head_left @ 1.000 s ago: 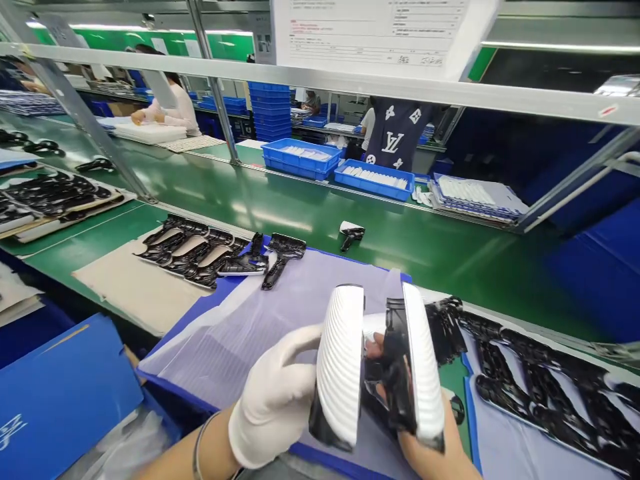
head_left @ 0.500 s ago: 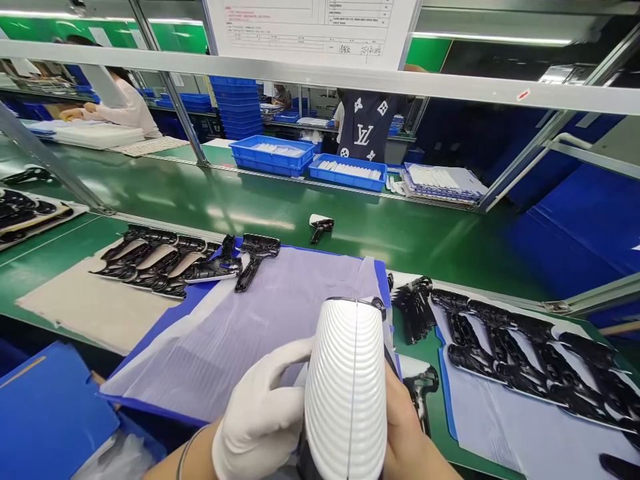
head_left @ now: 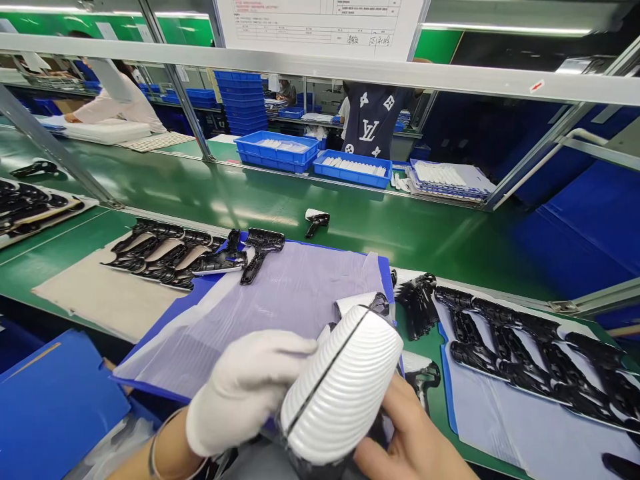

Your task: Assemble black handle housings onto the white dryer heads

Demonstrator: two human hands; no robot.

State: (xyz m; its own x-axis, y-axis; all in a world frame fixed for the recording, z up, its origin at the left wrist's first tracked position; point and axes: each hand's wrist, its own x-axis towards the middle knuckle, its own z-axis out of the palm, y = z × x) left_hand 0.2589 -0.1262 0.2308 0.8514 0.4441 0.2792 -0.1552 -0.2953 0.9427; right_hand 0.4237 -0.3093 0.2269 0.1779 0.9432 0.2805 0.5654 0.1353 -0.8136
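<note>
White ribbed plastic shell (head_left: 343, 383), moulded in two halves with a dark seam, is held in front of me just above the lilac plastic sheet (head_left: 280, 293). Compared with the frame half a second earlier, its seam no longer stands upright but runs diagonally, and the shell's upper end leans toward the right. Left hand (head_left: 245, 393), in a white glove, has its fingers closed against the shell's left side, grasping it. Right hand (head_left: 415, 437), bare, sits at the shell's lower right with its fingers extended; I cannot tell whether they are gripping or only supporting it. To the right, rows of glossy black moulded handles (head_left: 515, 350) lie on a pale sheet. To the left of the lilac sheet, more black handles (head_left: 165, 253) lie on a beige sheet, and one loose black handle (head_left: 261, 253) rests at the lilac sheet's far edge. Across the green conveyor belt (head_left: 400, 243), a co-worker's navy T-shirt (head_left: 373, 120) carries a readable "LV" monogram with floral motifs. The printed form (head_left: 320, 23) above the rail shows table lines and handwritten signatures, too small for me to read. A small red label (head_left: 537, 85) on the rail is also unreadable.
</note>
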